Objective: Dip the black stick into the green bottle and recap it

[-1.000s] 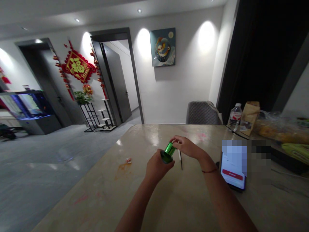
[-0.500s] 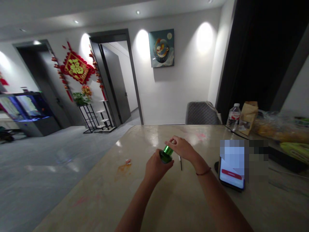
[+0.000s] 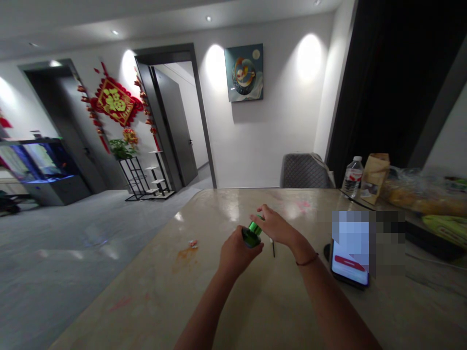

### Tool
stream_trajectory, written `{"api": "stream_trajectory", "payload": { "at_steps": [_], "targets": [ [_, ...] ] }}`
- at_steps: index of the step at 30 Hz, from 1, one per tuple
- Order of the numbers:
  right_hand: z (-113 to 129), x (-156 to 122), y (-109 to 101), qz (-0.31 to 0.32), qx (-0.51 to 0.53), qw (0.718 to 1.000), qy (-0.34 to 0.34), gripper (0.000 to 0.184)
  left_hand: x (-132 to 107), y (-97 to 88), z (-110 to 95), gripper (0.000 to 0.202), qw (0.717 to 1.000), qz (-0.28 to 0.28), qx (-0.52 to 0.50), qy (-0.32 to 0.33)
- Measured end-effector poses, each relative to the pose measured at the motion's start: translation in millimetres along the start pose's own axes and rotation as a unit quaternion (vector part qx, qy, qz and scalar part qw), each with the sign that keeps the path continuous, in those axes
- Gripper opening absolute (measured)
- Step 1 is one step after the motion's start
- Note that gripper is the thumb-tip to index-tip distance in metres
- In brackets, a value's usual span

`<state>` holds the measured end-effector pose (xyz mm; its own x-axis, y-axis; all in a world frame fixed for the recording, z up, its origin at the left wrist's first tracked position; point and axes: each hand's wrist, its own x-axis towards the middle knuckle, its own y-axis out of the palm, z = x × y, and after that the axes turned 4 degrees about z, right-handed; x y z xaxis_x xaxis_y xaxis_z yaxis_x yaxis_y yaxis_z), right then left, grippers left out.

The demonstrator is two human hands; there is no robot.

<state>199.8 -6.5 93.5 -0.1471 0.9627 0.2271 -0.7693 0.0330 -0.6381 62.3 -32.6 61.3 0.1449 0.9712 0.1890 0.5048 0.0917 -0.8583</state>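
- Hands: two are shown, both raised over one table [image 3: 255, 306].
- Green container: one is held between the hands, above the middle of the table; a dark lower part and a shiny cylindrical upper part are visible, tilted toward the right hand.
- Left hand [image 3: 235, 252]: closed around the dark part of the green container [image 3: 251, 237].
- Right hand [image 3: 276, 225]: fingers are placed at the end of the shiny part (whether it is gripped or merely touched cannot be told). One cord band [image 3: 307, 259] is worn at the wrist.
- Thin stick [image 3: 274, 250]: one is laid on the table, just beyond the hands; its far end is pale.
- Small scrap [image 3: 193, 243]: one is located left of the hands, beside one orange stain [image 3: 186, 256].
- Right side of table: one phone [image 3: 348, 272], one clear bottle [image 3: 352, 180] and one paper bag [image 3: 374, 177] are positioned.
- Chair [image 3: 307, 171]: one is seen behind the table.
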Motion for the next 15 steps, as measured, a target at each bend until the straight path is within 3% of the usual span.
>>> {"api": "stream_trajectory", "payload": {
  "at_steps": [5, 8, 12, 15],
  "targets": [
    [-2.4, 0.4, -2.4, 0.028, 0.007, 0.999, -0.035, 0.029, -1.0, -0.3, -1.2, 0.040, 1.000, 0.007, 0.000, -0.006],
    [-3.2, 0.3, -3.0, 0.045, 0.036, 0.997, -0.045, 0.040, -0.7, 0.0, -0.5, 0.040, 1.000, 0.003, -0.006, -0.006],
    [-0.9, -0.4, -3.2, 0.025, 0.029, 0.999, -0.035, 0.057, 0.1, -0.1, 0.2, 0.041, 1.000, 0.002, -0.008, -0.004],
    [1.3, -2.0, -4.6, 0.015, -0.001, 1.000, -0.024, 0.053, 0.3, -1.0, 0.3, 0.041, 1.000, 0.002, -0.011, -0.001]
  ]
}}
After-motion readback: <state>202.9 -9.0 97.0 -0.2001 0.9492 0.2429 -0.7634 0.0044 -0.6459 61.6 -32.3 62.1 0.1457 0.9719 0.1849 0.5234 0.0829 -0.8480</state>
